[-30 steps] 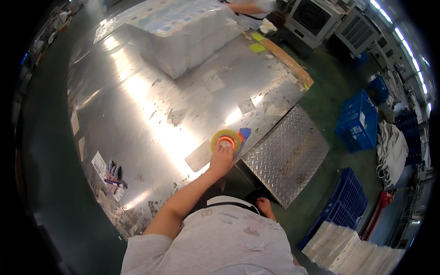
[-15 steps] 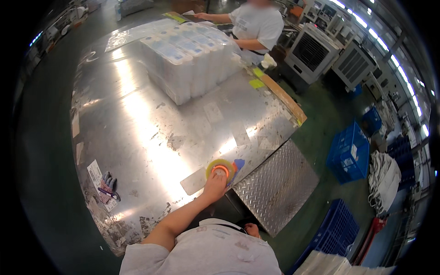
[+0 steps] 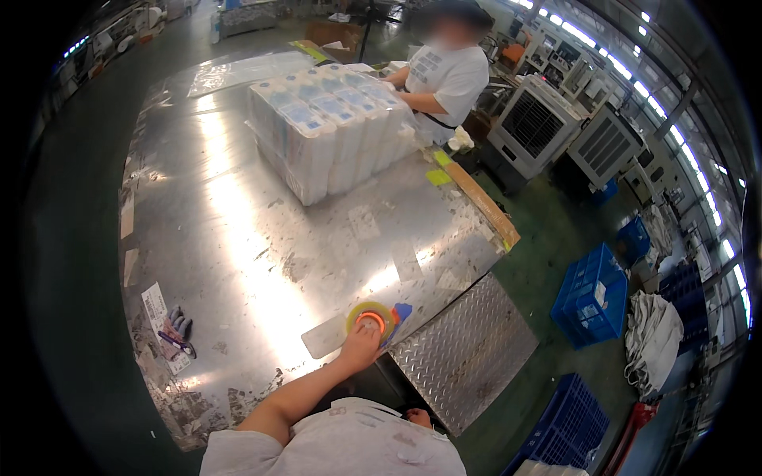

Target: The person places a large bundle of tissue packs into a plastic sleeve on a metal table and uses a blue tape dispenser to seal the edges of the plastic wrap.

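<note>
My left hand (image 3: 361,347) is at the near edge of the metal table (image 3: 230,274), its fingers closed on a roll of yellowish tape (image 3: 355,315) with an orange core. The roll lies flat on the table top, and a blue patch (image 3: 403,312) shows just right of it. My right hand (image 3: 417,416) hangs low by my waist; only part of it shows, and its fingers are mostly hidden. Farther off on the table stands a block of white packs (image 3: 341,143) wrapped in clear film. A co-worker in a white shirt has their hands at its far right side.
Left on the table lie a grey glove (image 3: 178,324), a purple-handled tool (image 3: 176,343) and a white label strip (image 3: 153,303). A treadplate platform (image 3: 468,353) adjoins the table's right edge. Beyond it are a blue crate (image 3: 591,297), a dark blue pallet (image 3: 563,424) and an air cooler (image 3: 533,123).
The co-worker's outstretched hand has come back from the far edge to the wrapped packs. My view has tilted up slightly; my left hand stays on the tape roll.
</note>
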The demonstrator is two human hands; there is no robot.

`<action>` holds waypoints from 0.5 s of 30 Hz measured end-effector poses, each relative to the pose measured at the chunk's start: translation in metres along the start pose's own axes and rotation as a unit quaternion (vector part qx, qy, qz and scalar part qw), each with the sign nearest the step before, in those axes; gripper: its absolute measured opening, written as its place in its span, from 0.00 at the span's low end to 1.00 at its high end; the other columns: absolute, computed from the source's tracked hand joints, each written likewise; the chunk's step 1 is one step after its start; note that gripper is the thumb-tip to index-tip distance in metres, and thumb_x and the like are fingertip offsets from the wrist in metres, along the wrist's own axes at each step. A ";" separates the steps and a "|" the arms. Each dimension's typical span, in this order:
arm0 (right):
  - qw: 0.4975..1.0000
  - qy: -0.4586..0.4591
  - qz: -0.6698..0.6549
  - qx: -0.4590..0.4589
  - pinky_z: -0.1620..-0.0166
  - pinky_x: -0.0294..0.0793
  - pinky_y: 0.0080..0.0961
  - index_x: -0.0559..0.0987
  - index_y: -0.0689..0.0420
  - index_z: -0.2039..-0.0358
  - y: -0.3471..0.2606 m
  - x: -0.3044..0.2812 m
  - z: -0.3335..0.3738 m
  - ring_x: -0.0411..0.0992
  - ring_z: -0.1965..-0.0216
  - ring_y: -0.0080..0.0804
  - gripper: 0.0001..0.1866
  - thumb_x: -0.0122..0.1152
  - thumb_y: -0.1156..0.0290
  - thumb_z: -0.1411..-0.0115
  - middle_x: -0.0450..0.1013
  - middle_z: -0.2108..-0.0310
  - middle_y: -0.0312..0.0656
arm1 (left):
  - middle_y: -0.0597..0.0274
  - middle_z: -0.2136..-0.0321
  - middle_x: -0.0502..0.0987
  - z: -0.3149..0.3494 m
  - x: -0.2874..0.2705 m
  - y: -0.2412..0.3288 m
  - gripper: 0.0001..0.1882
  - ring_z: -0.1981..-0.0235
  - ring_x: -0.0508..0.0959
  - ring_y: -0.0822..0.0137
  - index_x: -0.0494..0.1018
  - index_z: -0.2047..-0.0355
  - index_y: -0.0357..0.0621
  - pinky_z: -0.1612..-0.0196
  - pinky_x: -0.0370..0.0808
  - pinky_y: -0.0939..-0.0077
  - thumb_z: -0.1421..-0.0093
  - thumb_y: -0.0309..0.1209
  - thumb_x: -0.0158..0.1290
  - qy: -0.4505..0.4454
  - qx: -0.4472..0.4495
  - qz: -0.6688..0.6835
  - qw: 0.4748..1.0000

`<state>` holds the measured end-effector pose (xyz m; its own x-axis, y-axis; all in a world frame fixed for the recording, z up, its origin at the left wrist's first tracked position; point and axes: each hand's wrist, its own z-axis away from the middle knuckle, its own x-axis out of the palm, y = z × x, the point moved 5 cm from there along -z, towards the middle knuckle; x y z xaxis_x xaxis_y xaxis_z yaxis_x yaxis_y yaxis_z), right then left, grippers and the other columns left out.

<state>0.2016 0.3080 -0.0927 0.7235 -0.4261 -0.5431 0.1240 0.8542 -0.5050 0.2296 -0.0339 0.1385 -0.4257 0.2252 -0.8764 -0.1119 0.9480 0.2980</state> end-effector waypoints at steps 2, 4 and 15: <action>1.000 0.001 0.007 0.012 0.58 0.73 0.28 0.81 0.59 0.64 -0.006 -0.001 0.005 0.77 0.65 0.36 0.16 0.58 0.69 0.55 0.78 0.69 0.48 | 0.53 0.73 0.74 0.003 0.003 -0.003 0.21 0.66 0.74 0.56 0.69 0.67 0.37 0.49 0.64 0.63 0.55 0.39 0.60 -0.015 -0.015 0.010 1.000; 1.000 0.010 0.010 0.018 0.58 0.73 0.28 0.81 0.59 0.65 0.005 0.000 0.003 0.77 0.65 0.36 0.15 0.58 0.69 0.54 0.78 0.69 0.47 | 0.53 0.72 0.74 0.003 0.005 -0.001 0.23 0.65 0.74 0.56 0.69 0.65 0.36 0.48 0.63 0.62 0.56 0.39 0.61 -0.025 -0.017 0.020 0.999; 0.999 0.021 0.004 0.031 0.56 0.73 0.28 0.81 0.57 0.65 -0.004 -0.002 0.012 0.77 0.63 0.36 0.14 0.56 0.69 0.53 0.78 0.69 0.46 | 0.52 0.71 0.74 0.004 0.007 -0.003 0.22 0.65 0.74 0.55 0.69 0.64 0.36 0.48 0.63 0.63 0.56 0.36 0.60 -0.025 -0.019 0.027 0.999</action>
<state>0.2083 0.3087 -0.0815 0.6951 -0.4297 -0.5764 0.1598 0.8740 -0.4589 0.2305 -0.0337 0.1296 -0.3876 0.2877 -0.8758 -0.1245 0.9250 0.3589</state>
